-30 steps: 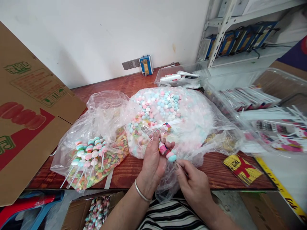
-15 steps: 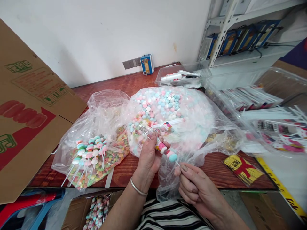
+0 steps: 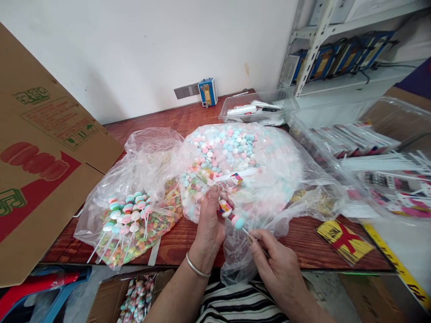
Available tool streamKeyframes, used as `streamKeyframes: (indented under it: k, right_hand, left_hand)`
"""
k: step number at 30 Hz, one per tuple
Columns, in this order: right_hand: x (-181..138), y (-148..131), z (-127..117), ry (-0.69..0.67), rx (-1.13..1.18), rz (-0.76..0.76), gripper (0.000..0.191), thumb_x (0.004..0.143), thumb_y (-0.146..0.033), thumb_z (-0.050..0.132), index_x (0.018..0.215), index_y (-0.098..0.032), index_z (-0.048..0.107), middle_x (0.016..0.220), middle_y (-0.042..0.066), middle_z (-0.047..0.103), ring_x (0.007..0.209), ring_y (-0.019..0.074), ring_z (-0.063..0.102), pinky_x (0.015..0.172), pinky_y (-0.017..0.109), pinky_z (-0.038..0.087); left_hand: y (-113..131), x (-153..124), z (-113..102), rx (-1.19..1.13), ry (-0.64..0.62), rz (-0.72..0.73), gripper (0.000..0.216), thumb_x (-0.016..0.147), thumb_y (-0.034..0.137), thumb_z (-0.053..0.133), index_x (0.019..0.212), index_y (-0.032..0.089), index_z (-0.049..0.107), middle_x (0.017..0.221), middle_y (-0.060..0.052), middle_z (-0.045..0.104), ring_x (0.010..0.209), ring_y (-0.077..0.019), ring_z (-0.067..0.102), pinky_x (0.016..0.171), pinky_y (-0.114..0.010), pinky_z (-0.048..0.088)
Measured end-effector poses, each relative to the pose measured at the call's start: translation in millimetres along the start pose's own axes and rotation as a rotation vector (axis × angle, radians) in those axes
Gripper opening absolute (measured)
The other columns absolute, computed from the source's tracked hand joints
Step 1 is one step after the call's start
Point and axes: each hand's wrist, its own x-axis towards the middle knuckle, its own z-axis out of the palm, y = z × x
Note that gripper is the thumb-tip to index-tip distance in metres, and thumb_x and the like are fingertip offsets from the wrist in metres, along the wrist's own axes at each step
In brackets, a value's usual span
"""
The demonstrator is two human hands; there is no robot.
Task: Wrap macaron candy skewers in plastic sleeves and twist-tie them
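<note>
Since the frame half a second earlier, the right hand (image 3: pixel 279 264) had rolled over to show its back, and the stick candy (image 3: pixel 239 223) had turned, presenting a different part of its print. The left hand (image 3: pixel 209 224) had kept nearly the same position.

The pastel candy bag (image 3: pixel 279 166) served as reference. The one stick candy in hand was held just in front of it, tilted, sweets toward the bag. The left thumb and fingers were closed round its upper part; the right thumb and forefinger pinched its white stick (image 3: pixel 245 231) near the candy.

Exposed wood of the bench (image 3: pixel 188 237) formed a strip between the bag and the front edge, which both forearms crossed. More wood lay open behind the bag to the left. To the bag's right, room was narrowed by one yellow-and-red packet (image 3: pixel 346 242) near the front edge.

Counts: one bag of coloured rings (image 3: pixel 173 204), touching the reference bag's left side, bearing a cluster of finished stick candies (image 3: pixel 129 211), more than six, overlapping and not exactly countable; two clear trays, one small tray (image 3: pixel 229 117) behind the bag, one large tray (image 3: pixel 323 172) to its right; one blue box (image 3: pixel 208 93) behind; one carton (image 3: pixel 77 148) far left.
</note>
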Motion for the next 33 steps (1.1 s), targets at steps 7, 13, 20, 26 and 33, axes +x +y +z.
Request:
streamKeyframes:
  k: [7, 13, 20, 26, 33]
  right_hand:
    - [1.6, 4.3, 5.0, -0.224, 0.524, 0.335, 0.034, 0.095, -0.049, 0.046, 0.078, -0.020, 0.052, 0.051, -0.009, 0.034, 0.039, 0.0076, 0.028, 0.038, 0.020, 0.024]
    - [0.8, 6.0, 10.8, -0.299, 0.932, 0.528, 0.036, 0.090, -0.054, 0.054, 0.081, -0.020, 0.052, 0.046, -0.014, 0.023, 0.035, 0.0041, 0.013, 0.034, 0.017, 0.017]
    - [0.8, -6.0, -1.8, -0.155, 0.096, 0.019, 0.030, 0.096, -0.035, 0.045, 0.074, -0.018, 0.056, 0.061, -0.004, 0.048, 0.053, 0.0103, 0.044, 0.050, 0.021, 0.035]
    - [3.4, -14.0, -6.5, -0.063, -0.068, -0.076, 0.028, 0.097, -0.029, 0.043, 0.075, -0.019, 0.057, 0.056, -0.005, 0.051, 0.048, 0.0102, 0.049, 0.046, 0.020, 0.037]
    - [1.3, -11.8, -7.3, -0.053, -0.140, -0.172, 0.024, 0.098, -0.025, 0.042, 0.080, -0.019, 0.057, 0.058, -0.005, 0.055, 0.047, 0.0100, 0.054, 0.048, 0.020, 0.039]
  left_hand:
    - [1.6, 2.4, -2.2, -0.344, -0.030, -0.164, 0.015, 0.080, 0.021, 0.072, 0.089, 0.013, 0.063, 0.068, 0.004, 0.056, 0.054, -0.0039, 0.055, 0.063, -0.018, 0.054]
    - [6.3, -2.3, 1.9, -0.541, -0.057, -0.284, 0.032, 0.091, 0.044, 0.056, 0.087, 0.013, 0.060, 0.060, 0.007, 0.045, 0.045, -0.0022, 0.045, 0.076, -0.030, 0.059]
    - [10.5, -3.8, 8.9, -0.468, 0.107, -0.210, 0.034, 0.088, 0.049, 0.057, 0.077, 0.016, 0.054, 0.067, 0.003, 0.053, 0.058, -0.0088, 0.056, 0.077, -0.035, 0.058]
    - [10.9, -7.6, 8.1, -0.373, -0.050, -0.104, 0.028, 0.087, 0.043, 0.061, 0.078, 0.016, 0.057, 0.069, 0.003, 0.051, 0.061, -0.0092, 0.054, 0.078, -0.031, 0.056]
    - [10.3, -11.3, 9.0, -0.364, -0.075, -0.102, 0.015, 0.088, 0.028, 0.061, 0.080, 0.016, 0.061, 0.070, 0.004, 0.054, 0.065, -0.0082, 0.059, 0.092, -0.034, 0.052]
